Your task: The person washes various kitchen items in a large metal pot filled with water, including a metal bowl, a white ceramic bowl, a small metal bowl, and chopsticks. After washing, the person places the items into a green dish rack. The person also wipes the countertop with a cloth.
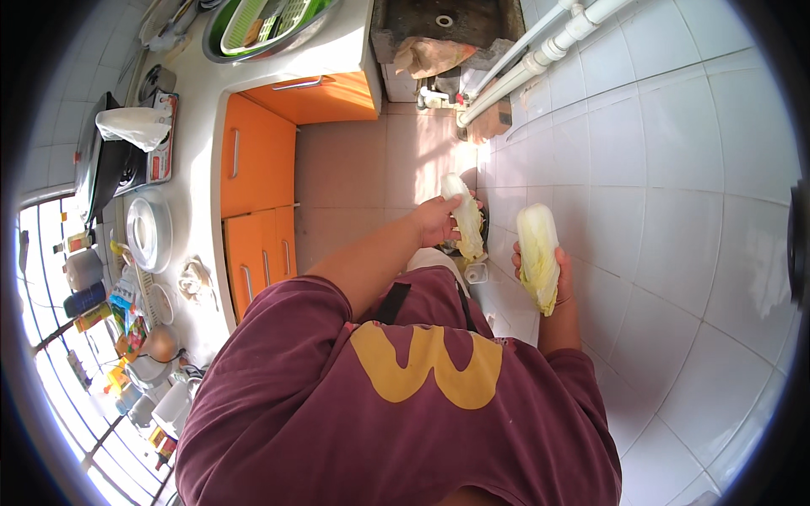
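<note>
My left hand [436, 221] grips a loose napa cabbage leaf [467, 221], white at its stem end and pale yellow-green at the frilled end. A head of napa cabbage [538, 253] is held upright in my right hand [564, 278], its white base pointing away from me and its yellowish leaf tips towards me. The fingers of that hand wrap around both sides of the head. Leaf and head are apart. Below the leaf, a dark round container [485, 228] shows only partly, mostly hidden by the leaf and my left hand.
A small clear plastic tub [476, 273] lies near the dark container. White tiled wall [671, 246] rises close on my right. To the left are orange cabinets [256, 158] under a white countertop [196, 209]. Ahead are a sink [446, 35] and white pipes [538, 60].
</note>
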The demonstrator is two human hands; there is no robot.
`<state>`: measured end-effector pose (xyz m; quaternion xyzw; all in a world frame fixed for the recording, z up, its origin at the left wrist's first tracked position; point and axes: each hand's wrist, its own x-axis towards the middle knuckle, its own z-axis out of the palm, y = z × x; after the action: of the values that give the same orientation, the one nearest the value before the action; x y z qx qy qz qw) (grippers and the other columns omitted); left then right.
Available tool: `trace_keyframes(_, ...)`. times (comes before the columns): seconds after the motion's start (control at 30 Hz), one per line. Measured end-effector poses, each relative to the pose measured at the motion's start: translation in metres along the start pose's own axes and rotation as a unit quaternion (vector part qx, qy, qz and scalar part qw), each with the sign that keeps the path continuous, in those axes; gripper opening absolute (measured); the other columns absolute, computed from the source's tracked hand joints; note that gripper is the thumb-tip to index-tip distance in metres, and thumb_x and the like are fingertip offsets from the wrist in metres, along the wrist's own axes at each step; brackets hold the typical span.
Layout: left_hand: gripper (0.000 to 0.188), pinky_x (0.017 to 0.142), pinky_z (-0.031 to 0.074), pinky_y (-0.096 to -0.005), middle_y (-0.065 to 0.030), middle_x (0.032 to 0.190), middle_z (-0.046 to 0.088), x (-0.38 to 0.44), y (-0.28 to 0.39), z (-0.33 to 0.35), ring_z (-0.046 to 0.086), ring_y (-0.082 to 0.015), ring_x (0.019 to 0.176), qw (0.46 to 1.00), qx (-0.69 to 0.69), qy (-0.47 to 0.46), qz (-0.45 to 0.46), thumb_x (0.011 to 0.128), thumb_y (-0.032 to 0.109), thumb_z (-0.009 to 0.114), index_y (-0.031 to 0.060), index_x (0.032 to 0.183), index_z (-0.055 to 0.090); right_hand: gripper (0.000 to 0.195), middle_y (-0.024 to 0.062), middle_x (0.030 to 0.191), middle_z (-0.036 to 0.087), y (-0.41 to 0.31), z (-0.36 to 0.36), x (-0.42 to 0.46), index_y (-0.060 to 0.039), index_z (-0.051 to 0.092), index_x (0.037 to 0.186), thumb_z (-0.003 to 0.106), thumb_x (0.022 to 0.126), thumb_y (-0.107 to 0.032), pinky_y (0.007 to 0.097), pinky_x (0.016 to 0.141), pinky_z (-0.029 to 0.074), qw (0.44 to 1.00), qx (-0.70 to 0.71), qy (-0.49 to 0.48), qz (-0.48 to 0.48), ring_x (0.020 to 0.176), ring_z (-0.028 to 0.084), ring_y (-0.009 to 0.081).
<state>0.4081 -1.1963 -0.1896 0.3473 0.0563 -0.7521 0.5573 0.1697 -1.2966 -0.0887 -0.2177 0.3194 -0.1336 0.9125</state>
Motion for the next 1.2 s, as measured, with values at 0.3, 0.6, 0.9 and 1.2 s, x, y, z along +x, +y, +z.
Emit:
trace_keyframes(0.3,0.04,0.087,0.05,-0.0419,-0.009,0.118,0.056,0.031,-0.032,-0.019,0.057,-0.0242,0.104,0.938,0.287,0.191,-0.047,0.097,0.035,0.045,0.0067,0.124,0.048,0.068,0.0153,0.105,0.06,0.006,-0.014,-0.006,0.0001,0.049,0.123,0.059,0.078,-0.05,0.033,0.07,0.053,0.998,0.044,0.022,-0.029,0.088,0.061,0.0241)
trace_keyframes(0.6,0.038,0.08,0.051,-0.0369,-0.0093,0.103,0.06,0.058,-0.054,-0.026,0.059,-0.0218,0.093,0.938,0.283,0.189,-0.062,0.095,0.037,0.047,0.0064,0.117,0.052,0.067,0.0143,0.109,0.057,0.015,-0.044,-0.008,-0.0013,0.045,0.126,0.058,0.08,-0.048,0.0346,0.074,0.053,0.998,0.004,0.049,-0.035,0.091,0.06,0.0244)
trace_keyframes(0.9,0.072,0.054,0.04,-0.0285,-0.0061,0.078,0.056,0.035,-0.046,0.049,0.049,-0.0163,0.063,0.97,0.242,0.026,-0.025,0.088,0.07,0.022,0.0131,0.114,0.056,0.081,0.0162,0.122,0.048,0.032,-0.016,0.053,-0.0011,0.031,0.133,0.075,0.067,-0.021,0.0372,0.094,0.043,0.814,-0.515,0.17,-0.205,0.112,0.05,0.0262)
trace_keyframes(1.2,0.074,0.08,0.05,-0.035,-0.0171,0.118,0.052,-0.042,-0.005,0.012,0.052,-0.0254,0.108,0.925,0.297,0.096,0.215,0.089,0.057,0.047,0.012,0.143,0.025,0.082,0.0151,0.13,0.04,0.048,0.067,0.095,-0.0021,0.026,0.137,0.074,0.072,-0.015,0.0392,0.099,0.039,0.882,-0.466,-0.026,-0.069,0.12,0.043,0.0283)
